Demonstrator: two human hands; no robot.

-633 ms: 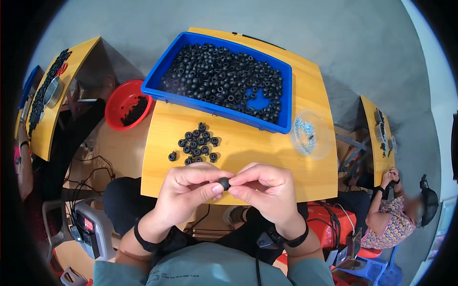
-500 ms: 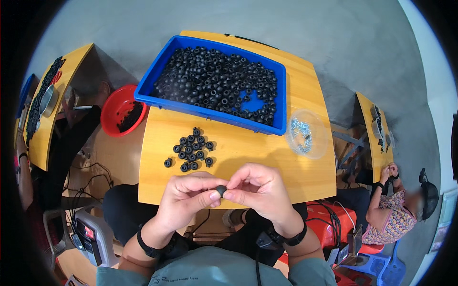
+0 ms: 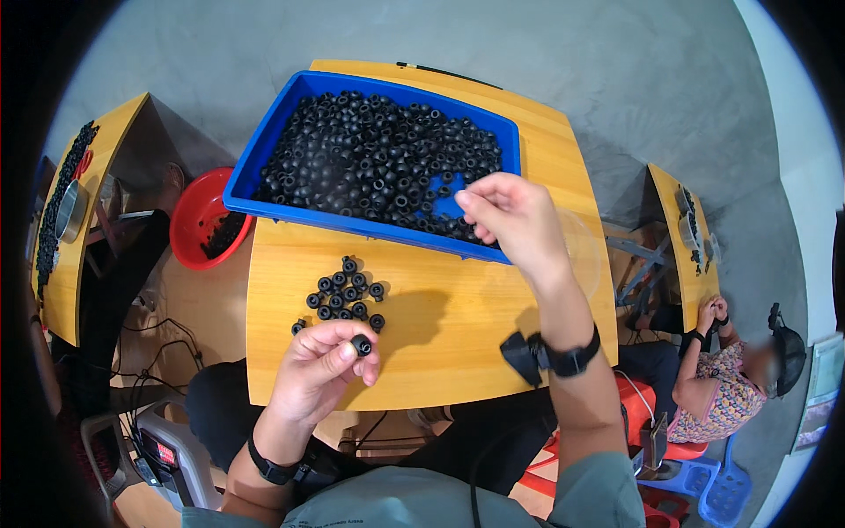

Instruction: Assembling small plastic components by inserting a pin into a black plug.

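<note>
While the left hand (image 3: pixel 321 368)'s fingers clamp a small black part (image 3: pixel 362 345) near a cluster of black pieces (image 3: pixel 358 280) on the table (image 3: pixel 449 374), the right hand (image 3: pixel 521 224) hovers over the blue tray (image 3: pixel 370 230). Whether its bent fingers meet, I cannot tell.

Free — table (image 3: pixel 458 339) right of part cluster (image 3: pixel 350 294) | obstacle — blue bin wall (image 3: pixel 352 226)

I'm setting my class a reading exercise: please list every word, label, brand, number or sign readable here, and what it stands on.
No text can be reliably quoted.
Grey-green shirt: small print at the lower edge, too small.
Lit red display on a grey machine: blurred.
Wall sheets: too small.
Blue tray, black parts: no lettering visible.
</note>
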